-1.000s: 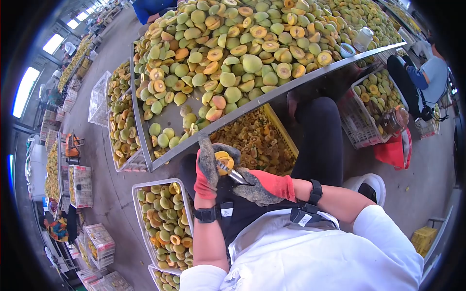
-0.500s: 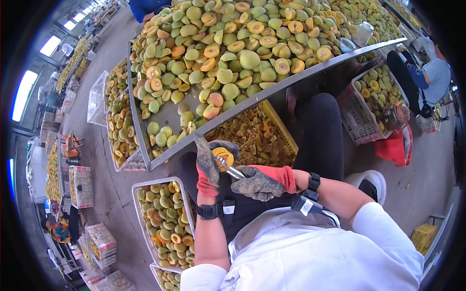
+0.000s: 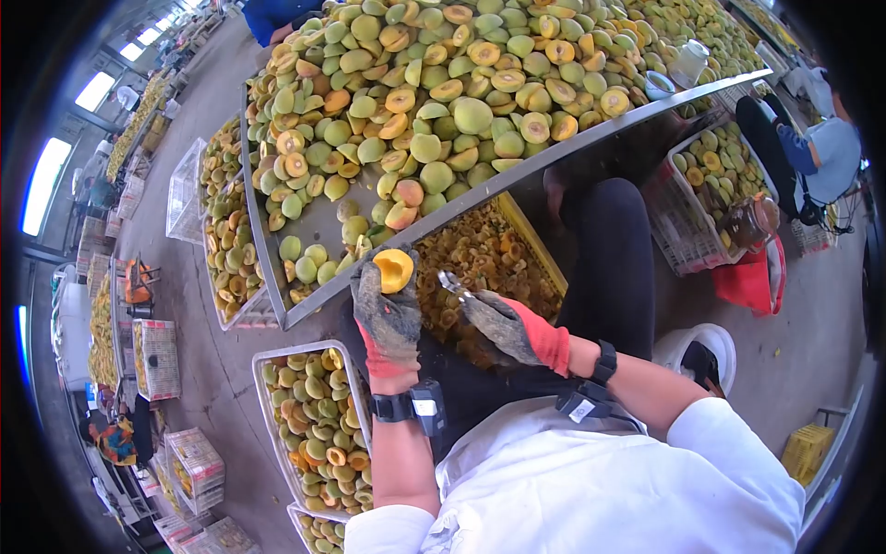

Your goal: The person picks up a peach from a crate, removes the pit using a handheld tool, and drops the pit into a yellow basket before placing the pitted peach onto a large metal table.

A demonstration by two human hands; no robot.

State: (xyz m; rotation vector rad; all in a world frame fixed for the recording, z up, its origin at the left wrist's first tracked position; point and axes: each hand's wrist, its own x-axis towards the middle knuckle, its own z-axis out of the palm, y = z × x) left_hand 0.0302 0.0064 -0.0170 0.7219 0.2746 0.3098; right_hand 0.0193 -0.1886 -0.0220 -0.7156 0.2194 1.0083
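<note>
My left hand (image 3: pixel 386 309), in a grey and red glove, is closed on a halved yellow fruit (image 3: pixel 394 270) with its hollow cut face turned up. To its right my right hand (image 3: pixel 508 325), gloved alike, grips a metal tool (image 3: pixel 452 284) whose tip points up and left, apart from the fruit. Both hands are over my lap, in front of the metal table's rim (image 3: pixel 415 235). Beneath the table edge, a yellow crate (image 3: pixel 535 245) holds pits and scraps.
Whole and halved fruits (image 3: pixel 434 120) cover much of the table. Fruit-filled crates stand at the left (image 3: pixel 268 397) and right (image 3: pixel 678 231). A red bag (image 3: pixel 755 282) and white bucket (image 3: pixel 724 355) are at the right. Other people are at the right edge and top left.
The tool has come away from the fruit as my right hand moved slightly right. My left hand has turned and lifted the fruit half, and its hollow now shows without a pit.
</note>
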